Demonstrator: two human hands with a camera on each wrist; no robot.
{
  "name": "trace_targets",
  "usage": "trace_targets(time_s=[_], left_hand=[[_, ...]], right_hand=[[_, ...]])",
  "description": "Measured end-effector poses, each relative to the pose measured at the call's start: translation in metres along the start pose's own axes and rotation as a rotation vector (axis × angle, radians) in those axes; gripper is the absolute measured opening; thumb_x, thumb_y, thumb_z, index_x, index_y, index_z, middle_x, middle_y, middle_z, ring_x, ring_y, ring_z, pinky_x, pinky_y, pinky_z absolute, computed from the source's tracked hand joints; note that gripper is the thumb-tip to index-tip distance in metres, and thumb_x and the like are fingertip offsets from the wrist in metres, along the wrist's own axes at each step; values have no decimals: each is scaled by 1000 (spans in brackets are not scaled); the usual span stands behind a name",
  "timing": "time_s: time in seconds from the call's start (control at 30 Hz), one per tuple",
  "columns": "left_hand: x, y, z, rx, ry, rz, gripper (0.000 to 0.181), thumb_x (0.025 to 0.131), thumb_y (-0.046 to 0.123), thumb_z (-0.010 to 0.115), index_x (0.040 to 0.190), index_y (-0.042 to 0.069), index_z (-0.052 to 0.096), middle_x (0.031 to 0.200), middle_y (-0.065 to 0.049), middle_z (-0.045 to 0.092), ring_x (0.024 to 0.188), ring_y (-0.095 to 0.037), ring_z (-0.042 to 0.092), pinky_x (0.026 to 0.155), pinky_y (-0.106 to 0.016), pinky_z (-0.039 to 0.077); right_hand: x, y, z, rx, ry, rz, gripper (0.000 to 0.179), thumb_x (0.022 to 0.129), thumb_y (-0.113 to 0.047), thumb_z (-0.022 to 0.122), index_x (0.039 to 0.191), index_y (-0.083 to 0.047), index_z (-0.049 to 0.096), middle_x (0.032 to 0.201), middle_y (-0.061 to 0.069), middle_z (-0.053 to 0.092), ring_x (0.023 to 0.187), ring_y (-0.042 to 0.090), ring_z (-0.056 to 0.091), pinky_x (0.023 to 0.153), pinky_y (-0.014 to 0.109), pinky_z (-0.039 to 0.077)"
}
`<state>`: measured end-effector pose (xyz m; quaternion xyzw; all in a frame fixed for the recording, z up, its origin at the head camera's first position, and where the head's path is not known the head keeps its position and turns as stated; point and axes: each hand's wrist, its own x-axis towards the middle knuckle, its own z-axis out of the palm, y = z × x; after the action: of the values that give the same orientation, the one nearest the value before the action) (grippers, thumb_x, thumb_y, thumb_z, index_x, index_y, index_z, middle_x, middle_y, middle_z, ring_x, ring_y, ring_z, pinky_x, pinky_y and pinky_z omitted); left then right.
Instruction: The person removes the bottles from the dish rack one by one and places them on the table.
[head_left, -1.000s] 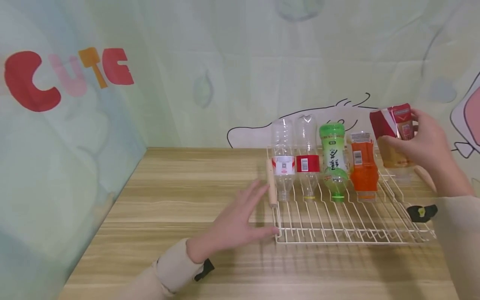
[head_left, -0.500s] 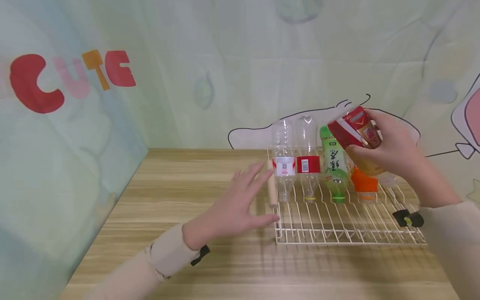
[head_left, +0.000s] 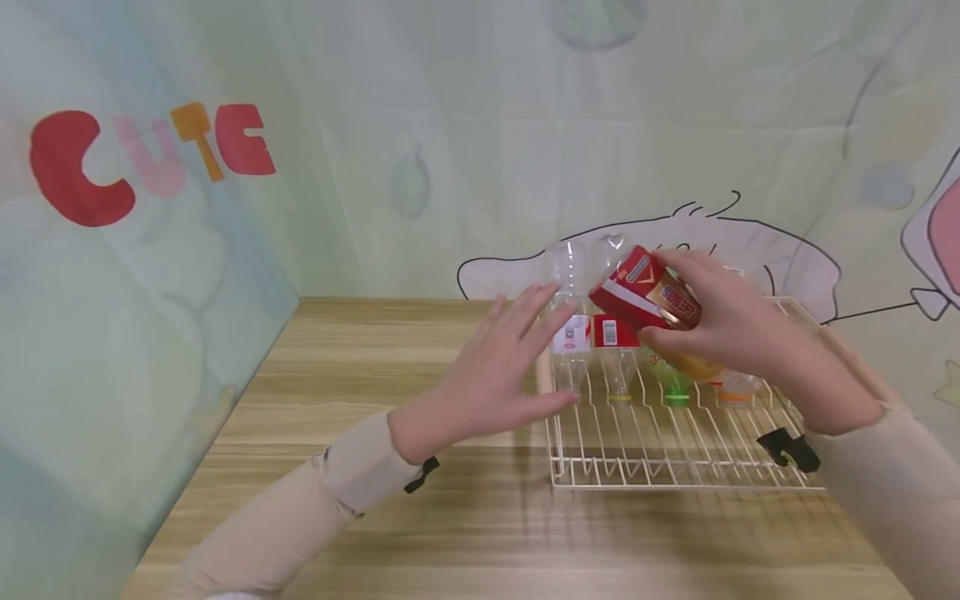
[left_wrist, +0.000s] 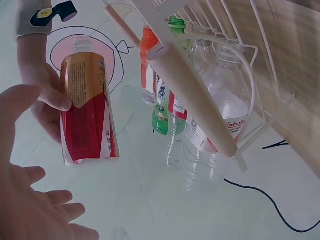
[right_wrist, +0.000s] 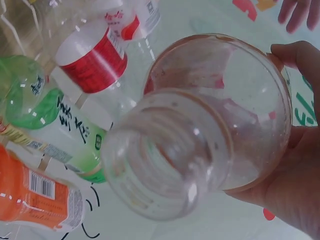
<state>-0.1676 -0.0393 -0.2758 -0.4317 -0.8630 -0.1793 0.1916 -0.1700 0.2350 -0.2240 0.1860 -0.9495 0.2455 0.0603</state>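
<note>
My right hand point(head_left: 742, 333) grips a red and gold plastic bottle point(head_left: 645, 292), tilted in front of the green and orange bottles. In the right wrist view its uncapped mouth point(right_wrist: 155, 160) faces the camera. My left hand point(head_left: 487, 379) is spread with straight fingers, its fingertips overlapping the left end of the white wire rack point(head_left: 660, 487) and the nearest bottle. Neck down in the rack lean a clear bottle with a white label point(head_left: 573, 333), a clear one with a red label point(head_left: 615, 332), a green bottle point(right_wrist: 60, 115) and an orange bottle point(right_wrist: 35, 190).
Wooden handles are on the rack's two sides, the left one point(left_wrist: 192, 97) close by my left hand. The rack stands on a wood-grain table point(head_left: 360, 350). Behind it hangs a printed curtain point(head_left: 487, 167), with another side point(head_left: 172, 275) on the left.
My right hand has carried the red and gold bottle leftward from the right side of the rack, tilting it over. My left hand has shifted slightly up and right, away from the rack's front corner.
</note>
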Motion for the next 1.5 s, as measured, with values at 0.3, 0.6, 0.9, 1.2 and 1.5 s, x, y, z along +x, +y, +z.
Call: trace_targets(time_s=[0.3,0.6,0.9,1.2,1.5], left_hand=[[6,-2,-1,-19,12,17,85,82,47,70,150,13,31,155,-11,26,144,-28,22,114,-60,17],[6,0,0,-36,-1,67,81,82,43,72,147,12,35,153,-11,30,143,-29,25,116,-54,18],[6,1,1,-38,8,139,77,79,38,76,143,12,42,147,-10,38,140,-28,30,114,-54,23],[6,0,5,-38,34,195,72,77,35,78,138,9,49,143,-9,45,135,-25,37,116,-52,20],[1,-2,9,-70,12,168,72,73,30,83,135,9,52,139,-8,47,131,-22,39,114,-49,26]], right_hand=[[1,-12,11,37,-146,-117,79,77,-24,81,144,-12,40,124,7,53,104,25,52,74,34,54],[3,-19,21,107,-228,-167,71,76,-22,81,138,-18,47,121,2,56,102,24,55,71,29,55],[9,-25,25,125,-294,-206,71,77,-26,80,140,-20,47,123,-2,57,102,21,56,73,28,55],[15,-25,29,154,-345,-229,64,79,-27,79,135,-18,50,119,-3,60,100,18,58,76,29,55],[15,-23,34,196,-381,-209,61,79,-27,79,133,-17,52,115,-1,60,99,21,57,76,27,56]])
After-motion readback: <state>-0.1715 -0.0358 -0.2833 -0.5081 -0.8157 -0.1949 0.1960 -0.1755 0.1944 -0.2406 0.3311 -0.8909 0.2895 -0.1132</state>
